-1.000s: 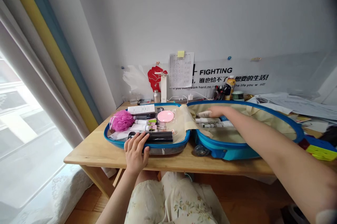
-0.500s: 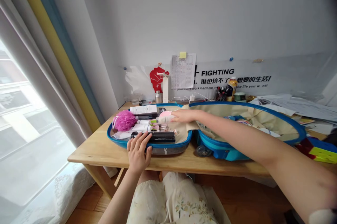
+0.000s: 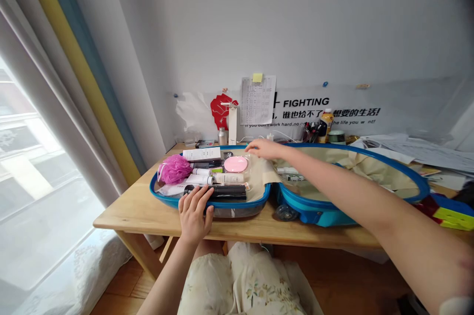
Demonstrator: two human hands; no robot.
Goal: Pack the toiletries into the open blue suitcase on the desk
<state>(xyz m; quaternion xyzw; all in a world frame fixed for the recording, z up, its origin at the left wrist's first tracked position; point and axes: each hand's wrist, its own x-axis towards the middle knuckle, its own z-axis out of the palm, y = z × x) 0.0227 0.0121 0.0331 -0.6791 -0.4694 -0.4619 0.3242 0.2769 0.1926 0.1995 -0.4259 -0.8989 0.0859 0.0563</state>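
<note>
An open blue suitcase lies on the wooden desk (image 3: 137,211). Its left half (image 3: 163,200) holds a pink bath pouf (image 3: 174,169), a white box (image 3: 202,154), a round pink compact (image 3: 236,164), a white bottle (image 3: 229,177) and a black tube (image 3: 225,191). My left hand (image 3: 194,211) rests on that half's front rim, fingers spread beside the black tube. My right hand (image 3: 262,147) hovers open and empty over the far rim, just behind the compact. The right half (image 3: 407,169) has a beige lining and a few small white items.
Curtains and a bright window stand at the left. Along the wall behind the suitcase are a yellow-capped bottle (image 3: 326,122), a small metal can, cables and pens. Loose papers (image 3: 414,149) and coloured blocks (image 3: 454,214) crowd the right end of the desk.
My right hand took a white bottle from the right half, carried it left, laid it in the left half and moved back toward the far rim, empty. My left hand stayed put.
</note>
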